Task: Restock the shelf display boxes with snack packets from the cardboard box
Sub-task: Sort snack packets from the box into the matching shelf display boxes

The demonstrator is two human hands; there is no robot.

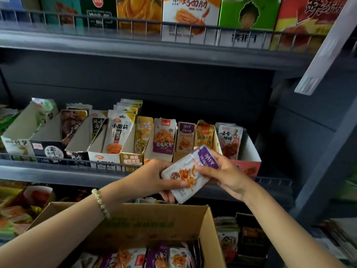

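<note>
Both the left hand [152, 176] and right hand [224, 171] pinch a light, floppy, slick purple-and-white snack packet [190, 174], best gripped by its edges.

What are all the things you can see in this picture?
held packet: one, maybe a thin stack, white and purple, between both hands in front of the middle shelf
cardboard box: one, brown, open, bottom middle
loose packets: many, purple, white and orange, inside the cardboard box
display boxes: about nine, mixed colours, in a row on the middle shelf
tall boxes: several, yellow, white, green and red, on the top shelf
shelves: two plainly seen, dark grey, top and middle
bracelet: one, pale beads, on the left wrist
left hand: one, grips the held packet's lower end
right hand: one, pinches its upper end
</note>
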